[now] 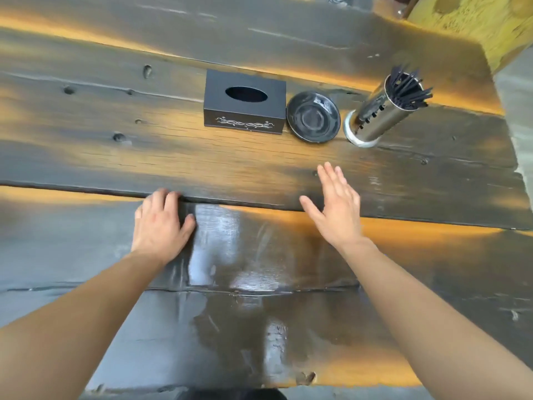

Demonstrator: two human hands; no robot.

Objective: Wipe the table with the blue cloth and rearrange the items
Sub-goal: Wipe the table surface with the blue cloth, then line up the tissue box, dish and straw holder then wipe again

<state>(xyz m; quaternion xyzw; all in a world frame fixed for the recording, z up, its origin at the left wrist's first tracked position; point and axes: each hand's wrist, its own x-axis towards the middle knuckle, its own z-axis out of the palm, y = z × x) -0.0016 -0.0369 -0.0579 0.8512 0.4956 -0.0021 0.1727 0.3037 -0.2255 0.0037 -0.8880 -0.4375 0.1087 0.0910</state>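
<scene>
Both hands empty over the dark plank table [86,157]: left hand [161,223] flat on the wood, right hand [337,206] hovering, grip open, fingers spread. Farther back, side by side: tissue box [245,102], long axis left-right, slot up; black saucer [313,116]; steel holder [380,111] with sticks pointing up-right. Blue cloth nowhere visible.

On my table [115,157], the tissue box [244,103] sits left of the saucer [313,116]; the chopstick holder [380,111] stands right of it, sticks [409,88] inside.
</scene>
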